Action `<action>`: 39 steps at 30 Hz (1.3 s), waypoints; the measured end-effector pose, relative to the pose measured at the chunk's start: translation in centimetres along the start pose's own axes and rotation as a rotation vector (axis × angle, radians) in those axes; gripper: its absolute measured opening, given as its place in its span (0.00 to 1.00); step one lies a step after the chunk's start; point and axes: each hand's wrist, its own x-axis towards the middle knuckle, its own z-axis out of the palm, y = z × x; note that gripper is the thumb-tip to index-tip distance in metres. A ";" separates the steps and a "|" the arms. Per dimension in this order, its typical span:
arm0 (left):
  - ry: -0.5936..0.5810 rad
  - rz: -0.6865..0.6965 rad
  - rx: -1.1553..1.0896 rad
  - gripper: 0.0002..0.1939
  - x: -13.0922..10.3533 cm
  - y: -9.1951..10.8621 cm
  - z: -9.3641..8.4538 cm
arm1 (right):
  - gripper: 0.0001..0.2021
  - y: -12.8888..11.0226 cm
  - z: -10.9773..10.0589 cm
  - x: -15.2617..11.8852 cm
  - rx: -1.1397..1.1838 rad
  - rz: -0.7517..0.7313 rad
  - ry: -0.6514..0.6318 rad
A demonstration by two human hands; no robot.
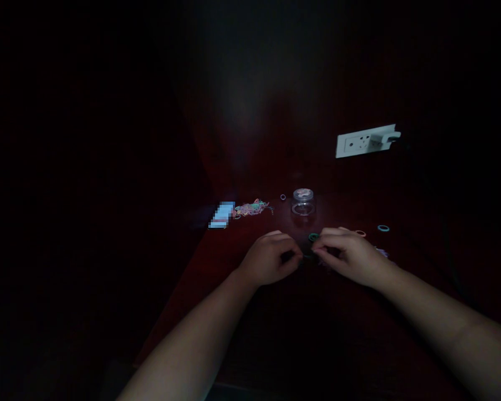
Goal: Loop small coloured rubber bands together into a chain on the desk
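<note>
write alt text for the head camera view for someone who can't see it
In dim light, a left hand and a right hand pinch close together over a dark red table; anything they hold is unclear. Beyond them sit a lidded clear jar, a pile of colorful bands and a bright screen, with a socket on the wall.

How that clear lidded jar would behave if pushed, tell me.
The clear lidded jar stands upright on a wide base, so a low push would probably slide it rather than tip it. Its see-through wall shows no obvious contents, suggesting it's fairly light. Its round body might roll if knocked over.
</note>
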 end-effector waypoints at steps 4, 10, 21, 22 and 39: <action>0.011 -0.014 0.023 0.03 -0.3 -0.5 -0.2 | 0.07 0.3 -0.1 0.0 0.006 0.011 0.022; -0.038 -0.091 0.092 0.03 -0.6 -1.6 -0.4 | 0.06 0.4 0.0 -0.1 0.043 0.048 0.038; -0.146 -0.126 0.146 0.04 -0.4 -1.9 -0.1 | 0.08 0.0 -0.2 -0.1 0.053 0.052 0.046; -0.153 -0.123 0.148 0.04 -0.4 -1.9 -0.1 | 0.08 0.0 -0.2 -0.1 0.054 0.052 0.046; 0.098 -0.399 0.268 0.09 -1.3 -6.7 -2.2 | 0.08 -0.2 -0.2 0.0 0.027 0.040 0.073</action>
